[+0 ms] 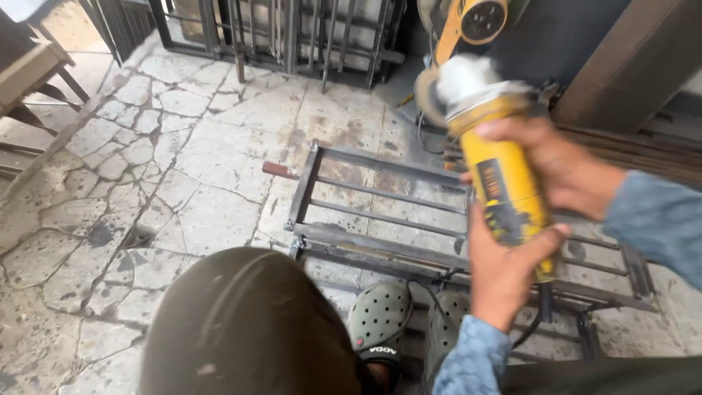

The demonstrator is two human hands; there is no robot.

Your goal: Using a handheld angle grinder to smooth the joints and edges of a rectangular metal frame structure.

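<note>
Yellow angle grinder (504, 186), gripped between both hands (504, 267)

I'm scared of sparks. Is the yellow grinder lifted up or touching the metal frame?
Lifted. Both hands hold the grinder above the frame; no sparks show.

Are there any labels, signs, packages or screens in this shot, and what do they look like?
Label on the yellow angle grinder, held in both hands: a dark rectangular patch along the body, blurred.
Raised marking on the toe of the grey-green perforated clog, bottom centre: small and dark.
No packages, signs or screens visible.
</note>
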